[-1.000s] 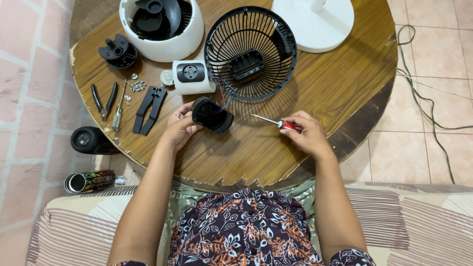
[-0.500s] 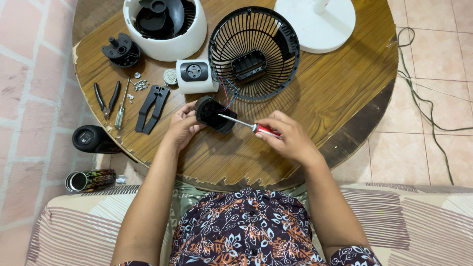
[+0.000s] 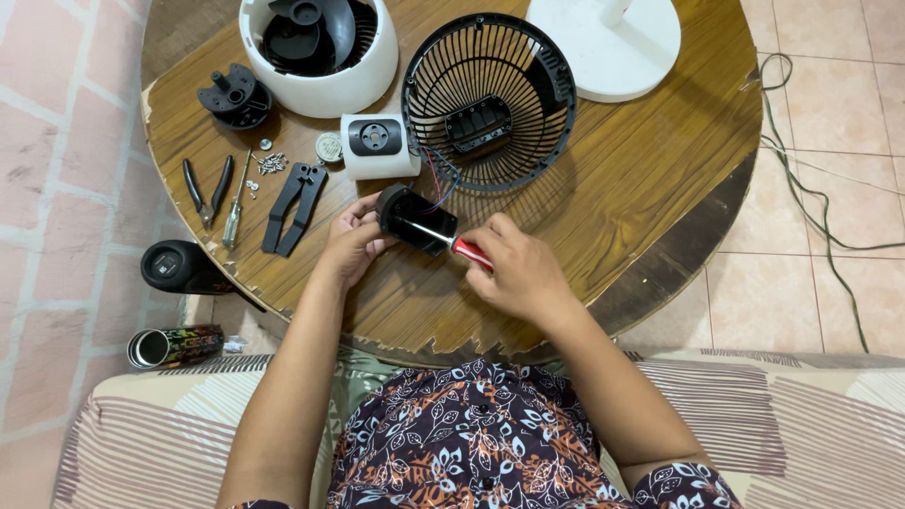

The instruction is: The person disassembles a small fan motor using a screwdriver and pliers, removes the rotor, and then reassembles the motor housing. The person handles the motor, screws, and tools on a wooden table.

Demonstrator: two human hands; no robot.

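My left hand (image 3: 351, 243) grips a small black motor unit (image 3: 417, 219) just above the round wooden table (image 3: 603, 198). Red and blue wires run from the unit up to a black fan grille (image 3: 488, 99). My right hand (image 3: 517, 268) holds a red-handled screwdriver (image 3: 452, 241), and its metal tip rests against the face of the motor unit. A white block with a black round socket (image 3: 377, 143) lies just behind my left hand.
A white fan housing with black blades (image 3: 318, 47) and a white round base (image 3: 613, 42) stand at the back. A black hub (image 3: 233, 94), pliers (image 3: 206, 188), a small screwdriver (image 3: 235, 203), a black tool (image 3: 294, 194) and loose screws (image 3: 271, 162) lie left. Cables (image 3: 811, 170) trail on the tiled floor.
My right hand has brought the screwdriver leftward from the table's front until its tip meets the motor unit. My left hand has turned the unit slightly.
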